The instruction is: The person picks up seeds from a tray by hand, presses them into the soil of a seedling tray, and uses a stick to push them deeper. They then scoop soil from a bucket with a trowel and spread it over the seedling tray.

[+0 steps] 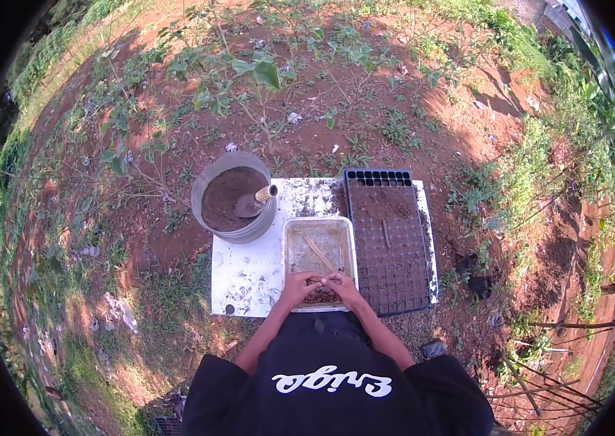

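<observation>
My left hand (pixel 297 287) and my right hand (pixel 342 286) meet over the near end of a pale plastic basket (pixel 352 240). The fingers of both are bent in and their tips come together; whatever is between them is too small to make out. Just below lie many small reddish-brown seeds or beans (pixel 321 296), partly covered by the hands. A flat wooden stick (pixel 317 252) lies slantwise in the basket, beyond my fingers. Right beside the basket, a black seedling tray (pixel 387 298) has soil over most of its cells, with a thin brown stick (pixel 386 233) on top.
A grey bucket (pixel 255 231) of dark soil stands at the table's back left, with a light-handled scoop (pixel 267 192) stuck in it. Soil crumbs speckle the white tabletop (pixel 238 270). Leafy plants (pixel 264 73) grow in the reddish ground beyond. Dry branches (pixel 540 385) lie at right.
</observation>
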`<state>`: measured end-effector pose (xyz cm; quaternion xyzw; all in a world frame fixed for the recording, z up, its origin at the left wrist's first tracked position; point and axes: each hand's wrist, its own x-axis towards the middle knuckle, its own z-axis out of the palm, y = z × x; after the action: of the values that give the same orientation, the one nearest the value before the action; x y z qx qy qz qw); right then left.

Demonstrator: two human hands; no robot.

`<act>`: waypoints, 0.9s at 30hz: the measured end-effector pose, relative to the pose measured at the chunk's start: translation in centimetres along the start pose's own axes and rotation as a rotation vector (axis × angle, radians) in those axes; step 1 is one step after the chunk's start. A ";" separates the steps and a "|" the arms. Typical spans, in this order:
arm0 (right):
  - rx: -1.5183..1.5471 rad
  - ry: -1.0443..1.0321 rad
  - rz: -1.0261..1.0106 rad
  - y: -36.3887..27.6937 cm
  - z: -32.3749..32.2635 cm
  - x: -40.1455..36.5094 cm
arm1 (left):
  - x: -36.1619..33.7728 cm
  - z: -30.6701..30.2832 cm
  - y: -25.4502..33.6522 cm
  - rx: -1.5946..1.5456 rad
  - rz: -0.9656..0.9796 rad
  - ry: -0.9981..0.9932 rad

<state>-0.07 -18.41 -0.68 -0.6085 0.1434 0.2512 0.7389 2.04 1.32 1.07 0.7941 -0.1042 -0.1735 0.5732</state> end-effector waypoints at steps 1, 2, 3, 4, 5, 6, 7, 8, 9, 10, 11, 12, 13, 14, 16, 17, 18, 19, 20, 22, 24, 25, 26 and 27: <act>-0.021 0.023 0.041 -0.3 0.1 0.0 | 0.2 -0.2 0.6 -0.012 0.031 0.003; 0.002 0.029 0.041 -0.5 0.3 -0.1 | 0.0 -0.4 1.7 0.042 0.044 0.033; 0.003 0.029 0.034 -0.7 0.4 -0.1 | 0.2 -0.5 1.8 0.045 0.049 0.034; 0.004 0.037 0.040 -0.6 0.4 0.0 | 0.3 -0.4 1.3 0.072 0.138 0.071; 0.006 0.044 0.046 -0.5 0.5 0.0 | 0.3 -0.2 0.9 0.099 0.227 0.109; 0.014 0.040 0.057 -0.5 0.4 0.1 | 0.3 -0.1 0.4 0.089 0.235 0.122; 0.014 0.039 0.052 -0.4 0.3 0.2 | 0.3 -0.3 1.0 0.092 0.240 0.124; 0.013 0.036 0.071 -0.3 0.2 0.3 | 0.1 -0.5 1.5 0.061 0.116 0.068; 0.012 0.034 0.091 -0.2 0.1 0.3 | 0.1 -0.7 2.1 0.029 -0.008 0.012; 0.017 0.022 0.121 -0.4 0.0 0.2 | 0.0 -0.6 1.9 -0.016 0.037 0.035; 0.017 0.022 0.117 -0.4 0.0 0.1 | -0.1 -0.5 1.7 -0.015 0.041 0.035; 0.025 0.003 0.087 -0.5 0.0 0.0 | -0.1 -0.5 1.5 0.007 0.041 0.037; 0.033 -0.016 0.058 -0.3 0.0 0.0 | -0.1 -0.5 1.6 0.028 0.040 0.040; 0.031 -0.026 0.029 -0.2 0.0 0.1 | 0.0 -0.5 1.7 0.029 0.043 0.041; 0.052 -0.026 0.008 -0.1 0.1 0.1 | -0.1 -0.5 1.9 0.034 0.007 0.047; 0.074 -0.025 -0.010 -0.1 0.2 0.1 | -0.1 -0.6 2.0 0.035 0.007 0.048; 0.075 -0.025 -0.010 -0.2 0.2 0.1 | -0.1 -0.6 2.1 0.052 0.008 0.047; 0.082 -0.028 -0.005 -0.2 0.2 0.1 | -0.1 -0.5 1.9 0.069 0.007 0.045; 0.088 -0.031 0.002 -0.3 0.2 0.1 | 0.0 -0.5 1.7 0.068 0.008 0.045; 0.080 -0.028 0.008 -0.5 0.2 -0.1 | 0.1 -0.4 1.5 0.055 0.051 0.046; 0.076 -0.026 0.015 -0.9 0.4 -0.4 | 0.0 -0.4 1.6 0.037 0.039 0.044; 0.079 -0.025 0.017 -1.2 0.5 -0.6 | 0.0 -0.4 1.6 0.021 0.030 0.039; 0.082 -0.024 0.019 -1.5 0.6 -0.8 | 0.1 -0.4 1.6 0.022 0.031 0.037; 0.084 -0.022 0.018 -1.9 0.7 -0.9 | 0.1 -0.4 1.6 0.030 0.041 0.047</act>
<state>0.11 -18.19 1.50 -0.5730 0.1511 0.2584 0.7629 2.32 1.11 2.71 0.8042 -0.1093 -0.1413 0.5668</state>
